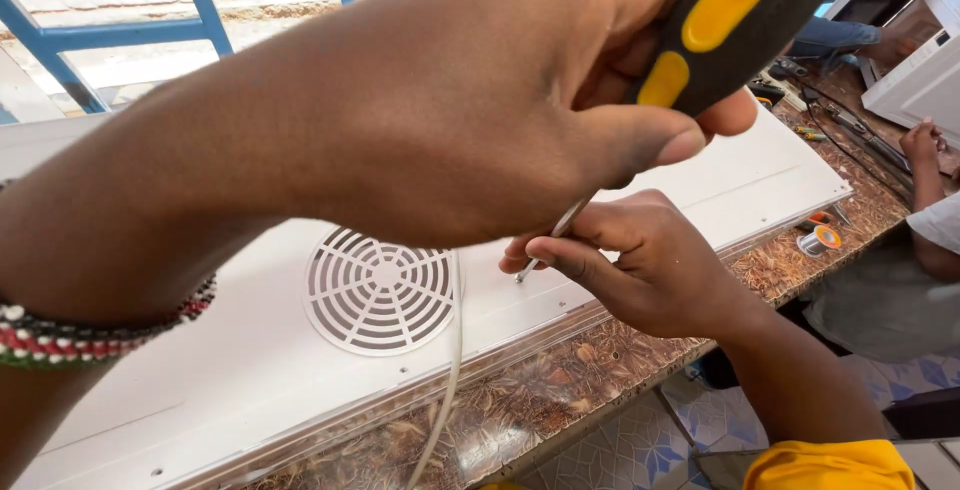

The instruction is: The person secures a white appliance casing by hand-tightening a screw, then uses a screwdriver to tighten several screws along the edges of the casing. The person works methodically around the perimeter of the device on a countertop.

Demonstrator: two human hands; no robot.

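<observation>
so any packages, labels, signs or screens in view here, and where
None that the picture shows clearly: no package, label, sign or screen.
Nearest candidate: white boxy appliance, top right on the bench, turned so no screen can be made out.
White panel with round vent grille: plain, unlabelled.
Left hand grips a black and yellow screwdriver; right hand steadies its tip.

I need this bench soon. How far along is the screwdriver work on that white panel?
Done: can't tell. In hand: the left hand grips the screwdriver, tip at a spot on the white panel near the round grille; the right hand steadies the shaft. Left: a small hole in the panel's near corner looks open.
</observation>
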